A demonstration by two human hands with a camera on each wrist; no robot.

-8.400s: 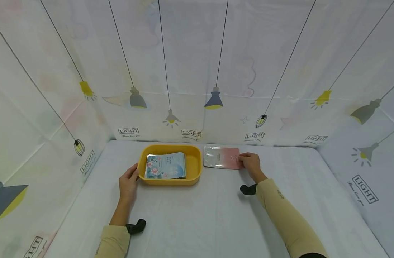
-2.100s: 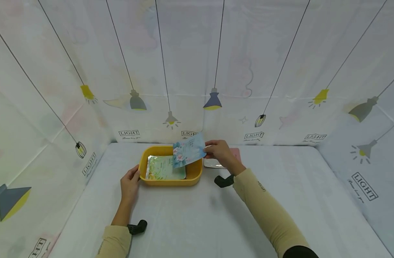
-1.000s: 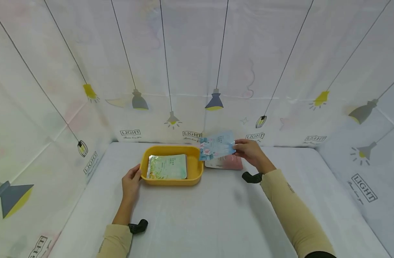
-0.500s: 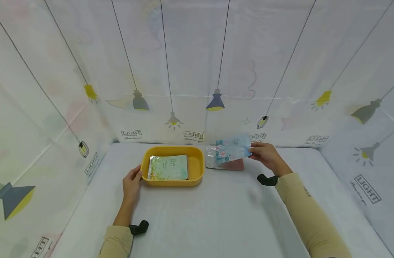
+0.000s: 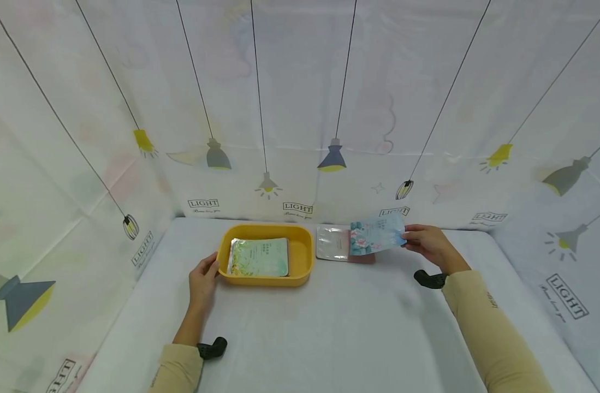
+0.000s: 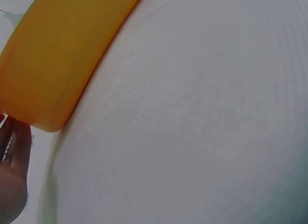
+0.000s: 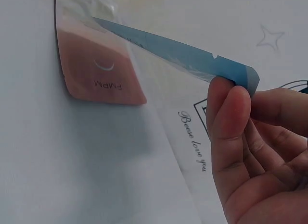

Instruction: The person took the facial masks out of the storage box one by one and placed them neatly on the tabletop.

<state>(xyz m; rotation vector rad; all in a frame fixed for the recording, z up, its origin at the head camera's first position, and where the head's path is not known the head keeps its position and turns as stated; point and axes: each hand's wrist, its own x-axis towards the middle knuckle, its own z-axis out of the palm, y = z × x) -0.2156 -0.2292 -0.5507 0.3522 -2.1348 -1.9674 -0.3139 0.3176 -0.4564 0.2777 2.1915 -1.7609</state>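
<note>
My right hand (image 5: 431, 245) pinches the right edge of a blue floral face mask packet (image 5: 375, 234). In the right wrist view this blue packet (image 7: 178, 50) hangs tilted, gripped between thumb and fingers. Beneath it on the table lies a silver-and-pink packet (image 5: 333, 243), whose pink end (image 7: 98, 72) shows in the right wrist view. A yellow tray (image 5: 301, 256) stands to the left, holding a green packet (image 5: 260, 257) on top of others mostly hidden. My left hand (image 5: 203, 281) holds the tray's left end by the rim; the left wrist view shows fingers (image 6: 19, 147) against the tray wall (image 6: 53, 65).
The table is covered in a white cloth (image 5: 319, 333). Behind it rises a white curtain (image 5: 290, 109) printed with lamps, close to the far table edge. Black wrist cameras (image 5: 213, 347) sit on both wrists.
The right hand has lifted the blue packet from the tray's stack, baring the green one, and carried it right over the pink packet. The left hand stays at the tray.
</note>
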